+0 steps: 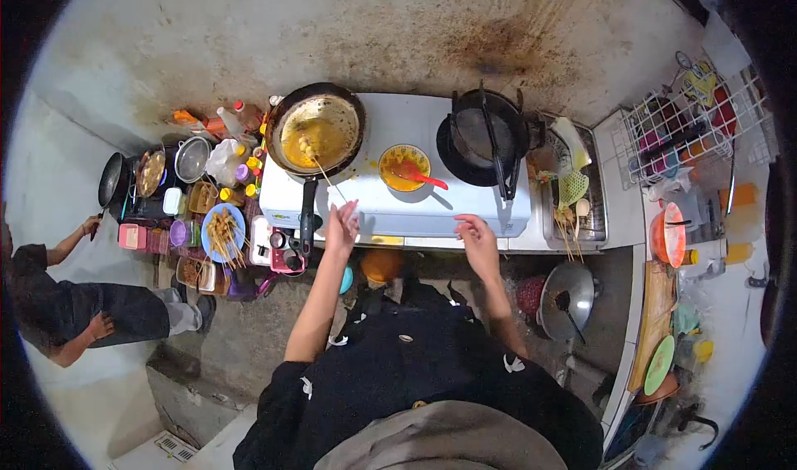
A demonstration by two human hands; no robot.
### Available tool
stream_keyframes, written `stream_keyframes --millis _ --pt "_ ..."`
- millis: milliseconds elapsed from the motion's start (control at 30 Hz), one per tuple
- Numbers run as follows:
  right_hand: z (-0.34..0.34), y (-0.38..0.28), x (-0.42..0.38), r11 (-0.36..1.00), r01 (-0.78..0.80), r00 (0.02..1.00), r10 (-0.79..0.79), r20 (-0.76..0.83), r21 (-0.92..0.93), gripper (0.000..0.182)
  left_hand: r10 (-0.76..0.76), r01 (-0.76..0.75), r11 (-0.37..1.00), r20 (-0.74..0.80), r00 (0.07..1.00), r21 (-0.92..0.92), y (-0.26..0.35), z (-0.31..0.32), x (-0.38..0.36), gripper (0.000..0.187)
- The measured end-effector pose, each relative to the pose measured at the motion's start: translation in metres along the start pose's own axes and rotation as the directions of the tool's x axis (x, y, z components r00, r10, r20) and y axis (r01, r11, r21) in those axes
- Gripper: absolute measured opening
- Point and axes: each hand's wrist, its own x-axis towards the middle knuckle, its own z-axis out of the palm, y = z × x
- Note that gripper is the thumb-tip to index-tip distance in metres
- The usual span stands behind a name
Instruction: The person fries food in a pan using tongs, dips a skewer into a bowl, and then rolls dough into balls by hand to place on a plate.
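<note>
My left hand [341,227] is at the stove's front edge, fingers pinched around the end of a thin skewer [330,183]. Pale food pieces on the skewer's far tip rest in the yellow liquid of a frying pan [357,125]. My right hand [476,236] hovers by the front edge further right, empty, with its fingers loosely bent and apart. Between the two hands and further back stands a patterned bowl [387,177] of orange-yellow liquid. A red spoon [433,183] leans in it.
A black wok [448,150] with tongs [496,150] across it sits on the white stove [390,109]. More skewers fill a blue plate [209,244] at left. Another person [100,312] stands at a pan [111,179]. A large metal wok [583,291] is low at right.
</note>
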Motion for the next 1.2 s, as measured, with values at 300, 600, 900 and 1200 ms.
stream_keyframes --millis 300,600,900,1200 --pt "-0.058 -0.002 0.060 0.827 -0.129 0.818 -0.223 -0.531 -0.547 0.069 -0.187 0.056 0.857 0.209 0.960 0.512 -0.026 -0.008 -0.079 0.033" --pt "-0.055 0.006 0.087 0.779 -0.141 0.842 -0.231 -0.488 -0.612 0.072 -0.123 -0.031 0.780 0.202 0.972 0.625 -0.027 -0.028 -0.100 0.031" --pt "-0.062 -0.087 0.049 0.826 -0.039 0.846 -0.272 -0.459 -0.562 0.057 -0.134 -0.052 0.714 0.209 0.969 0.699 -0.025 -0.078 -0.103 0.031" --pt "0.036 -0.116 0.081 0.637 0.312 0.948 -0.259 0.186 -0.705 0.065 -0.010 -0.028 0.829 0.065 0.998 0.558 -0.024 -0.099 -0.122 0.029"
